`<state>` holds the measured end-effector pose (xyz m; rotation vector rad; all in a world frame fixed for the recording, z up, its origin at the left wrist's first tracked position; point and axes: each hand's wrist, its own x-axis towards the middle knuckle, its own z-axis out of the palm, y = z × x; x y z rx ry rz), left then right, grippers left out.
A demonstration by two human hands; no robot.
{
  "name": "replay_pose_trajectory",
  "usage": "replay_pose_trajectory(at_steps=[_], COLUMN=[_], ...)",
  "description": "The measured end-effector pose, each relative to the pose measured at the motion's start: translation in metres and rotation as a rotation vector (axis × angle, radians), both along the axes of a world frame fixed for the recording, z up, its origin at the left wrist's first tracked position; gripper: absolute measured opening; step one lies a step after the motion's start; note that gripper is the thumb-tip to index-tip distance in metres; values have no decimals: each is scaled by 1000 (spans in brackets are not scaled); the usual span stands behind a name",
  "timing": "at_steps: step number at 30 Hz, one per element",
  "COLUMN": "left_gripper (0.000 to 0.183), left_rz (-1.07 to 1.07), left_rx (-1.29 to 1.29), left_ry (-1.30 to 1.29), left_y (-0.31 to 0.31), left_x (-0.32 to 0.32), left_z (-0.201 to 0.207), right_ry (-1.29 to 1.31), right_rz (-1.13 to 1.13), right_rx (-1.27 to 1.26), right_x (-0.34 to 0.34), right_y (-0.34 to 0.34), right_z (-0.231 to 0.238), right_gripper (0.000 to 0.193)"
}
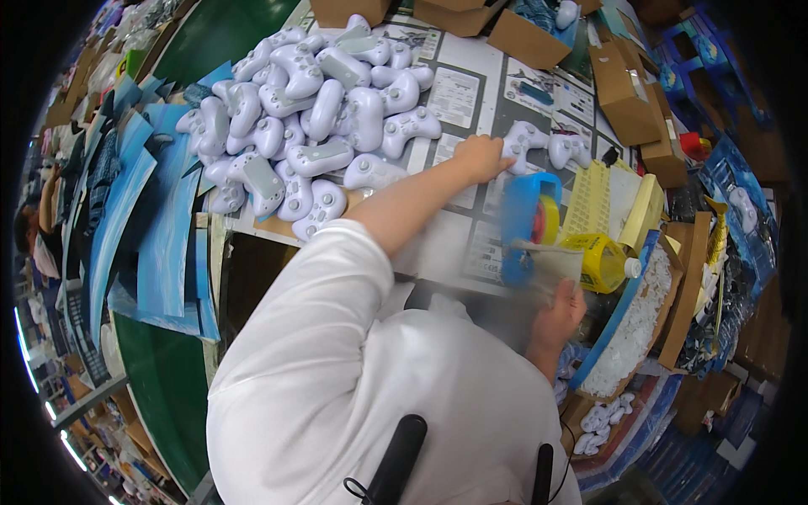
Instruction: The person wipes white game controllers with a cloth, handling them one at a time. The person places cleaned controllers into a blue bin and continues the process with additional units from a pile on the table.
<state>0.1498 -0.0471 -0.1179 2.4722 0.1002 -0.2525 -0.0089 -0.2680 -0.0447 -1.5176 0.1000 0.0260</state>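
My left hand (pixel 483 158) reaches across the table, its fingers closed at the left handle of a white game controller (pixel 525 143). Just right of that one lies another white controller (pixel 570 151). Low on the right, my right hand (pixel 559 315) is closed on a pale, blurred cloth (pixel 553 260). Beside the cloth are a blue tape dispenser (pixel 519 195) with a yellow roll and a yellow bottle with a white cap (pixel 603 263). A large heap of white controllers (pixel 324 108) covers the table's far left.
Printed sheets (pixel 455 98) cover the tabletop. Yellow sticker sheets (pixel 589 202) lie to the right, near a box with white filling (pixel 624 324). Cardboard boxes (pixel 623 93) line the far right edge. Blue printed card panels (pixel 160 219) stand at the left.
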Motion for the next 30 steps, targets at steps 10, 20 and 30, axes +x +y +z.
replay_pose_trajectory(at_steps=[10,20,30], left_gripper=[41,47,37], left_rz=[-356,281,336], left_rx=[629,-1249,-1989], left_ry=[-155,49,248], left_y=[149,58,38], left_x=[-122,-143,-135], left_z=[5,97,125], right_ry=[232,-57,-682], right_rz=[-47,30,246], right_rx=[451,-84,-569], right_x=[41,41,13], right_y=[55,149,123], right_z=[22,40,66], right_gripper=[32,20,28])
